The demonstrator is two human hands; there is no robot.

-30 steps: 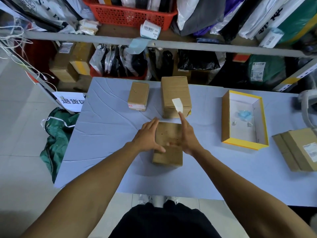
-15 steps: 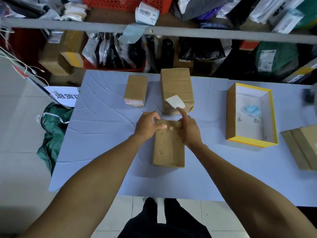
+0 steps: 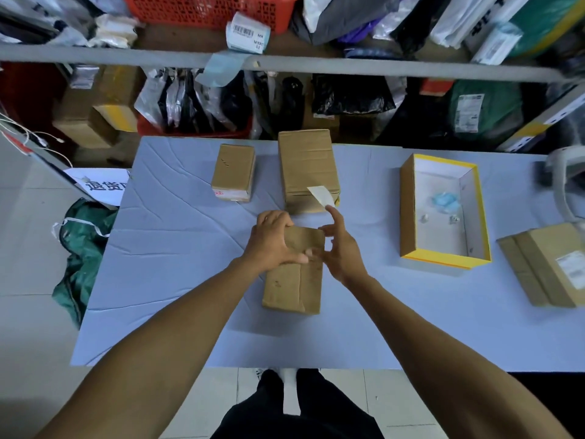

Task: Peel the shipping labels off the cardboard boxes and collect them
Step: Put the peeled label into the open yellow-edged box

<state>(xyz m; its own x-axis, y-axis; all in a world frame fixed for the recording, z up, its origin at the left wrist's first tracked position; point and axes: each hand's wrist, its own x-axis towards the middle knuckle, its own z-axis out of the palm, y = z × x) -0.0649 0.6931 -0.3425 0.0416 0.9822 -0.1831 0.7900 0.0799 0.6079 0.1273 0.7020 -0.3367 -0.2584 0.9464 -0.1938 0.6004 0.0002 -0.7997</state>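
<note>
My left hand (image 3: 272,240) clamped the box (image 3: 296,277); my right hand (image 3: 340,248) pinched a peeled label (image 3: 321,195) by fingertip — it could stick elsewhere or fall.

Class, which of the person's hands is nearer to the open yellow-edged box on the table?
Right. The right hand is just left of the yellow-edged box, across bare table; the left hand sits farther left, gripping the cardboard box.
</note>
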